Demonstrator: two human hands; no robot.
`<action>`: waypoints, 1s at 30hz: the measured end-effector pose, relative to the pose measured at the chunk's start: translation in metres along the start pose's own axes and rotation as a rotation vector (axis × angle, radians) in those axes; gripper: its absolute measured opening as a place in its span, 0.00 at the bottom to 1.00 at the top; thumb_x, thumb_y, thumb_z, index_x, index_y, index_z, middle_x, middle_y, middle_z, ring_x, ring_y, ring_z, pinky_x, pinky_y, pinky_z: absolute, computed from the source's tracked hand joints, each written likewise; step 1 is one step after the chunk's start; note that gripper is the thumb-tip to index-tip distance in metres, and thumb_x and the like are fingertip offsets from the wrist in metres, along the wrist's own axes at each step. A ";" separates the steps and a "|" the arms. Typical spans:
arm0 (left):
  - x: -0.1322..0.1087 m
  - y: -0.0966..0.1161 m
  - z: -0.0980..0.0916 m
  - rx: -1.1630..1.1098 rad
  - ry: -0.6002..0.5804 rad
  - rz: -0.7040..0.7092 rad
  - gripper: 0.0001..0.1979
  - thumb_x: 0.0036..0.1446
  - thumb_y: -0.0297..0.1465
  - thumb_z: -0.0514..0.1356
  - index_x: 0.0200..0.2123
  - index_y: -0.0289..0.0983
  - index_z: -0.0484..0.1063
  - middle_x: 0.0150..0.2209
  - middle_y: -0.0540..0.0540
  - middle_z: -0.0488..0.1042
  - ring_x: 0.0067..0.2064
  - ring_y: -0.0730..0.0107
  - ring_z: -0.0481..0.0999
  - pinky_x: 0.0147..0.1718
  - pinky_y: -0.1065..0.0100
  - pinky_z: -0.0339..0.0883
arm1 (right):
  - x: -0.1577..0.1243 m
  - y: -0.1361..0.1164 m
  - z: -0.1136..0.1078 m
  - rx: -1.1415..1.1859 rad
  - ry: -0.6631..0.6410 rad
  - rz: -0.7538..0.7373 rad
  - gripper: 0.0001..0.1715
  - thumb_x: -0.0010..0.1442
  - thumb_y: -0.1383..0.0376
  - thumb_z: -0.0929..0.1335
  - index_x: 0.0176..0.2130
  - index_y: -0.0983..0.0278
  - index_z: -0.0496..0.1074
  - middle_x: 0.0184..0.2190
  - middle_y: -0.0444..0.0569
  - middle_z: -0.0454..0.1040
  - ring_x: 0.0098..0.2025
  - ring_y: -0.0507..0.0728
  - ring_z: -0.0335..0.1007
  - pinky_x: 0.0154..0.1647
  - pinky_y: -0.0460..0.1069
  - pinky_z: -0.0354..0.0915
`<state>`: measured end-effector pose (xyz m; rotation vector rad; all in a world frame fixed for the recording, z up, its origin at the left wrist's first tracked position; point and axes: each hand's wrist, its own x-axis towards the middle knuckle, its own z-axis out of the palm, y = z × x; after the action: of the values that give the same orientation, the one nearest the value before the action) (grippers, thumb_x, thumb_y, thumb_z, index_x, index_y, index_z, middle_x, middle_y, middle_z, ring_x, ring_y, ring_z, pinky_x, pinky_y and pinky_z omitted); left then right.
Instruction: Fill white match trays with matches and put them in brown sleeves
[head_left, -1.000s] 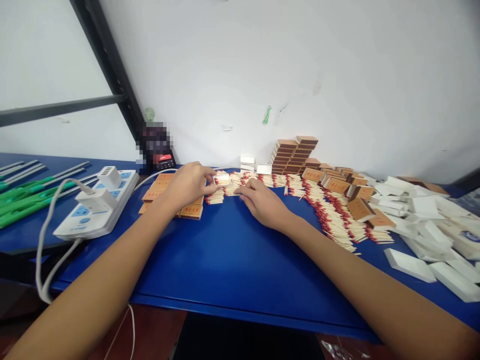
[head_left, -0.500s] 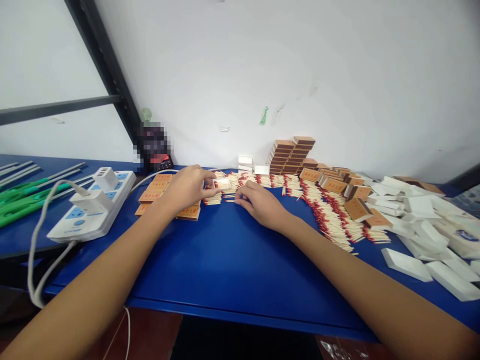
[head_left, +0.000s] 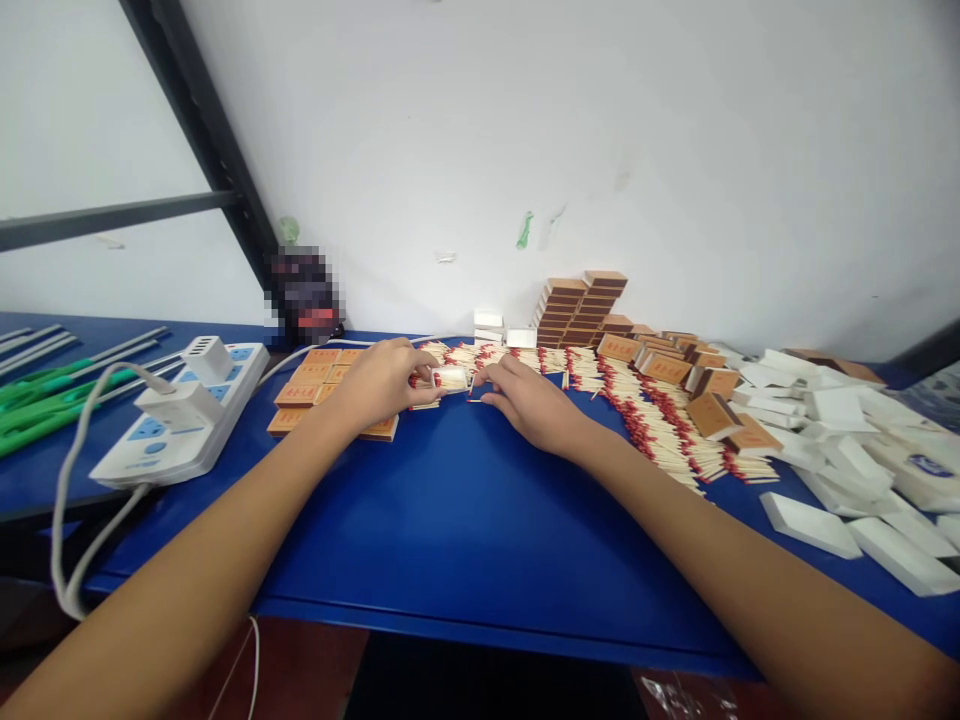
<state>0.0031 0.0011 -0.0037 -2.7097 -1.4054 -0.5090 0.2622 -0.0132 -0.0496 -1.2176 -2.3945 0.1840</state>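
Note:
My left hand (head_left: 386, 380) grips a small white matchbox tray (head_left: 450, 379) by its left end, thumb and fingers closed on it. The tray tilts toward me and pale matchsticks show inside. At the tray's right end is my right hand (head_left: 532, 405), its fingers bent and drawn together over loose matches. Whatever its fingertips hold is hidden or too small to name. Red-tipped matches (head_left: 585, 370) lie in a band behind and to the right of both hands. Closed matchboxes (head_left: 300, 394) with orange lids sit in rows beside my left wrist.
A stack of matchboxes (head_left: 577, 310) stands against the wall, with more boxes (head_left: 667, 370) spilling rightward. White trays (head_left: 814, 525) are piled at the right. At the left are a power strip (head_left: 180, 420), its cable and green-handled tools (head_left: 67, 395). The blue table's front edge (head_left: 487, 645) is near me.
The white tray has come slightly lower and nearer my right hand, and its opening with matches now shows. My right hand has shifted slightly, its fingertips now beside the tray's end.

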 end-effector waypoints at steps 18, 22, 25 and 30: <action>0.000 -0.001 -0.003 0.000 0.034 -0.010 0.12 0.61 0.38 0.70 0.44 0.38 0.83 0.38 0.44 0.85 0.44 0.55 0.80 0.41 0.61 0.67 | -0.001 0.002 -0.002 -0.038 -0.047 0.023 0.11 0.74 0.66 0.65 0.54 0.59 0.73 0.50 0.55 0.71 0.52 0.62 0.71 0.52 0.55 0.68; 0.000 -0.001 -0.003 0.012 0.030 -0.014 0.12 0.61 0.39 0.70 0.44 0.38 0.83 0.38 0.43 0.85 0.43 0.55 0.80 0.41 0.61 0.67 | 0.002 0.001 -0.003 -0.055 -0.061 0.045 0.10 0.74 0.68 0.64 0.50 0.60 0.74 0.49 0.54 0.71 0.50 0.61 0.71 0.50 0.54 0.67; 0.000 0.000 -0.003 0.005 0.042 -0.013 0.12 0.61 0.38 0.70 0.43 0.37 0.83 0.38 0.44 0.85 0.43 0.55 0.80 0.41 0.61 0.67 | 0.002 0.000 -0.004 -0.057 -0.064 0.055 0.08 0.74 0.68 0.64 0.45 0.61 0.73 0.47 0.53 0.71 0.48 0.60 0.71 0.48 0.53 0.66; 0.000 -0.002 -0.001 0.001 0.050 -0.001 0.11 0.60 0.38 0.71 0.42 0.38 0.83 0.37 0.44 0.85 0.43 0.56 0.80 0.40 0.62 0.67 | -0.001 -0.001 -0.007 -0.052 -0.039 0.041 0.08 0.74 0.68 0.63 0.45 0.62 0.72 0.48 0.53 0.71 0.48 0.59 0.70 0.47 0.52 0.65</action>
<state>0.0010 0.0023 -0.0028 -2.6760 -1.3942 -0.5722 0.2649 -0.0153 -0.0428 -1.2985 -2.4233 0.1601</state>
